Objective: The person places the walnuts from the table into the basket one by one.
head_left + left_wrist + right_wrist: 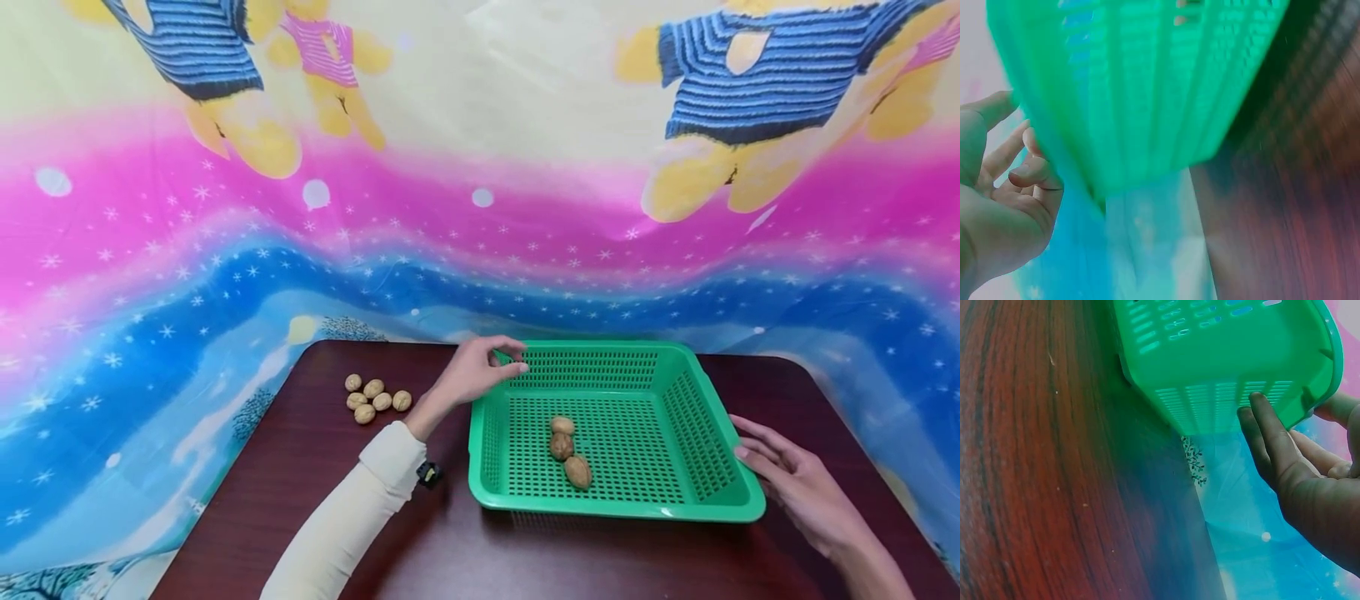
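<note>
A green plastic basket [600, 510] with slotted walls stands on the dark wooden table, three walnuts [578, 472] in a row on its floor. My left hand [480, 367] is over the basket's back left corner, thumb and forefinger parted with nothing between them. In the left wrist view its fingers [1034, 172] bend beside the green rim. My right hand [795, 479] holds the basket at its right rim, thumb at the edge. The right wrist view shows its fingers [1266, 422] reaching under the rim against the outer wall.
Several walnuts [373, 388] lie grouped on the table [285, 483] left of the basket. A printed cloth backdrop [480, 233] with bears and snowflakes hangs behind the table. A black strap device [429, 474] sits by the left wrist.
</note>
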Motion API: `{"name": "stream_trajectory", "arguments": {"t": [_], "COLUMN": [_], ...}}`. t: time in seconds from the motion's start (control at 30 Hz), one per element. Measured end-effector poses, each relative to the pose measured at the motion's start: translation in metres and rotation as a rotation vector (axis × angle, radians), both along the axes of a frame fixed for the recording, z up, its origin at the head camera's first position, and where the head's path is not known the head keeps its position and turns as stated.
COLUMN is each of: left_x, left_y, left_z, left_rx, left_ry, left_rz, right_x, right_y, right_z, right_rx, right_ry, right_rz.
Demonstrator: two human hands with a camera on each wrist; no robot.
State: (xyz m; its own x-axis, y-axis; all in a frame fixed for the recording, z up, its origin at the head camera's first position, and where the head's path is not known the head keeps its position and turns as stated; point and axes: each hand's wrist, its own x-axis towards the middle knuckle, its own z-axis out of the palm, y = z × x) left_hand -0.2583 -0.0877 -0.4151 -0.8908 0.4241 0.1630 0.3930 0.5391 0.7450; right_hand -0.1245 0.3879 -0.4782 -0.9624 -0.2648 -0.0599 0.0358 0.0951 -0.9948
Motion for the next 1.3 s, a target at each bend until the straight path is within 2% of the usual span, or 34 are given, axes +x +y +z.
{"name": "stream_trajectory", "arguments": {"t": [0.2,0.43,0.6,0.77,1.0,1.3], "left_x": [-0.002,-0.003,-0.004,-0.004,-0.006,-0.008], "left_y": [-0.042,-0.106,-0.149,-0.184,-0.215,-0.235], "left_z": [-0.001,-0.007,-0.015,-0.027,-0.046,-0.062], "left_rx": [0.003,-0.052,-0.069,-0.099,-0.136,-0.184], "left_ry": [0.03,0.048,-0.001,-0.027,-0.081,-0.137], "left_rz": [0.111,0.264,0.356,0.44,0.52,0.587], "right_x": [0.0,-0.001,-0.001,-0.001,0.001,-0.001], "right_y": [0.001,0.001,0.001,0.001,0.002,0.001], "right_z": [-0.001,-0.001,-0.001,-0.001,-0.001,-0.002], "right_rx": [-0.003,-0.018,-0.019,-0.029,-0.039,-0.015], "right_ry": [0.003,-0.001,-0.008,-0.014,-0.008,0.002], "right_rz": [0.004,0.007,-0.001,0.0,0.012,0.008]}}
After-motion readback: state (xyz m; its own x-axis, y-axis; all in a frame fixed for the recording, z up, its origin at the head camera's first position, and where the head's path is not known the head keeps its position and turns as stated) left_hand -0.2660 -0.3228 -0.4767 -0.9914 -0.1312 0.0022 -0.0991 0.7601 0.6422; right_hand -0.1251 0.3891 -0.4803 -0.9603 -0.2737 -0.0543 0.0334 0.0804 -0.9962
